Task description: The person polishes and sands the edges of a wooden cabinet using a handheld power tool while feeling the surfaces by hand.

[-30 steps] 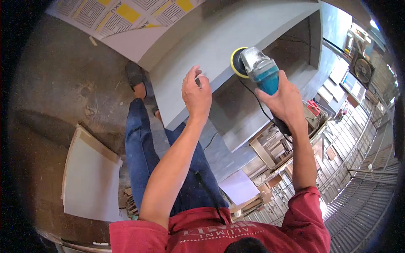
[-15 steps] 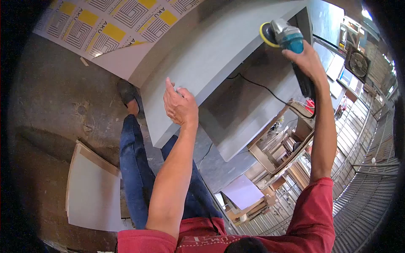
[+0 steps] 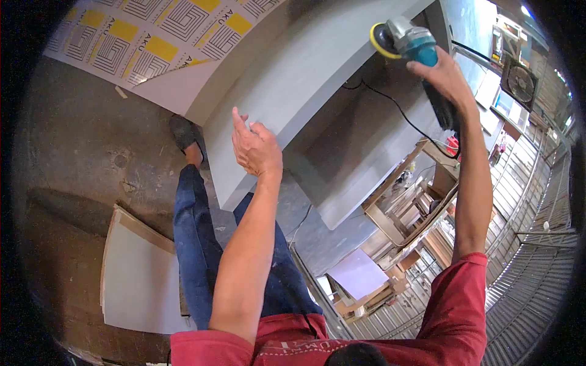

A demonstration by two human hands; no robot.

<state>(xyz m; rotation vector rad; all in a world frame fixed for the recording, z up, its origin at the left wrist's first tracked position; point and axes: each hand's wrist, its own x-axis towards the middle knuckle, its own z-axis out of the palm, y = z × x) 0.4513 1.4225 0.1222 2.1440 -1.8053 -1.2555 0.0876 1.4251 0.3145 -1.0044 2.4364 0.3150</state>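
A teal and black power tool (image 3: 416, 44) with a yellow-edged round pad is gripped in my right hand (image 3: 444, 78), its pad close to the long edge of a grey panel structure (image 3: 305, 73). My left hand (image 3: 256, 146) is over the near end of that structure, index finger stretched out and the other fingers partly bent. Whether its palm touches the grey surface cannot be made out. From the tool a black cord (image 3: 400, 113) loops across the structure's dark recess.
A board with yellow and black printed film (image 3: 152, 49) lies at the upper left. Pale curved sheets (image 3: 143, 274) are on the floor at the lower left. A wooden frame (image 3: 384, 226), stacked offcuts and a fan (image 3: 519, 82) are on the right.
The tool and my right hand have shifted slightly left and up in view. My left hand has moved slightly left. The cord's loop has changed shape.
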